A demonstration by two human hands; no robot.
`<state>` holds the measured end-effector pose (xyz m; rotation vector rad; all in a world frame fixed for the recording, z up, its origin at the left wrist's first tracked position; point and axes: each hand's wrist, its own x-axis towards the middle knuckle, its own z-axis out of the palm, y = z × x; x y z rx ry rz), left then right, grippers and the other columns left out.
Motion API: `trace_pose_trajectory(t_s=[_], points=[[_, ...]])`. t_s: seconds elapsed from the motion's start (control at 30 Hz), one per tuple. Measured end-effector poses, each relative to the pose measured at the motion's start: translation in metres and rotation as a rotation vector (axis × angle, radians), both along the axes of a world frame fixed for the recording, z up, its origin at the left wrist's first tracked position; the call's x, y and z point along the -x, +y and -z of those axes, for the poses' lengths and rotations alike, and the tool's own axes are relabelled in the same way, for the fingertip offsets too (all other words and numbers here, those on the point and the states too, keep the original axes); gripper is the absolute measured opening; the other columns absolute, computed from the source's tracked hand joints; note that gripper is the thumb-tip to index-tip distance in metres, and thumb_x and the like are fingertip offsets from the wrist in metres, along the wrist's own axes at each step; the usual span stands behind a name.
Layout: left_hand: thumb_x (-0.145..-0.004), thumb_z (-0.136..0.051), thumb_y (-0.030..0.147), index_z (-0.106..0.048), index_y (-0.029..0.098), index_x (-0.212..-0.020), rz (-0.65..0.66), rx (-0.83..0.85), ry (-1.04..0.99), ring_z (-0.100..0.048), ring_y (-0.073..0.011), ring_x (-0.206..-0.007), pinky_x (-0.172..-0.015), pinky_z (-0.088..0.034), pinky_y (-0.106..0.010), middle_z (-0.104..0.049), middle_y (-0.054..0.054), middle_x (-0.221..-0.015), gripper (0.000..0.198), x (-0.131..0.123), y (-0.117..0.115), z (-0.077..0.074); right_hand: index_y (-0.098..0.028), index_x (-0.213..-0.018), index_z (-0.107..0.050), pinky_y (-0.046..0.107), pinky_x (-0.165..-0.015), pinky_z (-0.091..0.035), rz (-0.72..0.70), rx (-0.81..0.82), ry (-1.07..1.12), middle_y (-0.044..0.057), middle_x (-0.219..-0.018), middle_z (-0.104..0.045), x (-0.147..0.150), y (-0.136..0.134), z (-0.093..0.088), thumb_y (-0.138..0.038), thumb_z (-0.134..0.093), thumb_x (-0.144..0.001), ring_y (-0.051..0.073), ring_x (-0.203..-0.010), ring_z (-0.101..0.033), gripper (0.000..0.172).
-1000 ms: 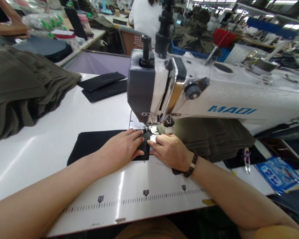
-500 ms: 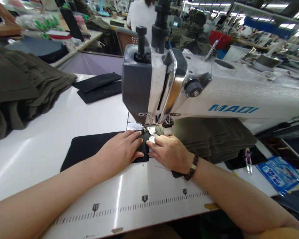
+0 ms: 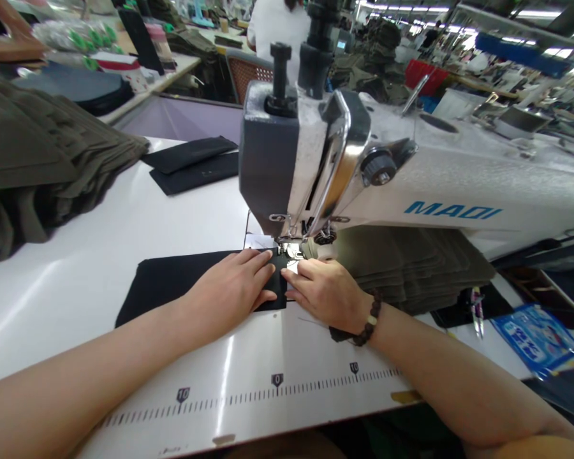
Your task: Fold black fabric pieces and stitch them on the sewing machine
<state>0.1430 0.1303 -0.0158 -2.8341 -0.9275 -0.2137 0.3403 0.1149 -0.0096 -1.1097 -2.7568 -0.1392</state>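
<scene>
A black fabric piece [image 3: 165, 284] lies flat on the white table, its right end beside the needle area of the sewing machine [image 3: 270, 159]. My left hand [image 3: 234, 284] rests on the fabric with its fingers spread, just in front of the presser foot [image 3: 289, 250]. At the fabric's right edge is my right hand [image 3: 328, 293], its fingertips touching the edge and the other fingers curled under. Whether it pinches anything is hidden. A dark beaded bracelet is on the right wrist.
Olive fabric stacks lie at the far left [image 3: 43, 146] and under the machine arm [image 3: 416, 264]. Two black pieces [image 3: 196, 167] lie behind the left hand. Snips [image 3: 477, 312] and a blue packet [image 3: 538, 338] are at the right. A person in white [image 3: 280, 32] is beyond the machine.
The view has shifted slightly, so the machine appears a little further right. Both hands and the black fabric keep the same positions relative to the table.
</scene>
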Motion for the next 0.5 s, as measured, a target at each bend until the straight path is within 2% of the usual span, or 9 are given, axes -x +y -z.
trace_pose_trajectory(t_s=[0.3,0.4,0.5], points=[[-0.086,-0.045,0.041,-0.058,0.008,-0.107,-0.032,0.006,0.025,-0.051,-0.0269,-0.104,-0.083,-0.046,-0.037,-0.056,-0.015,-0.114,0.041,0.0004,0.0020,0.0017,-0.014,-0.098,-0.059,0.030,-0.058,-0.027,0.021,0.000,0.013,0.002,-0.074,-0.058,0.0005,0.0008,0.0000,-0.033,-0.057,-0.082,0.017,-0.067,-0.051,0.025],[-0.086,-0.045,0.039,-0.058,0.008,-0.105,-0.008,0.035,0.025,-0.051,-0.0262,-0.102,-0.082,-0.046,-0.037,-0.056,-0.015,-0.112,0.039,0.0008,0.0002,0.0011,-0.014,-0.094,-0.060,0.031,-0.062,-0.029,-0.069,-0.031,0.047,0.001,-0.072,-0.056,-0.0022,0.0008,0.0019,-0.034,-0.054,-0.084,0.016,-0.067,-0.050,0.023],[-0.088,-0.043,0.028,-0.062,0.011,-0.092,0.042,0.129,-0.036,-0.053,-0.0231,-0.094,-0.078,-0.047,-0.035,-0.059,-0.012,-0.102,0.026,-0.0007,-0.0065,-0.0013,-0.014,-0.085,-0.061,0.031,-0.062,-0.029,-0.227,-0.062,0.097,0.000,-0.068,-0.054,-0.0048,-0.0006,0.0035,-0.032,-0.047,-0.088,0.015,-0.063,-0.046,0.023]])
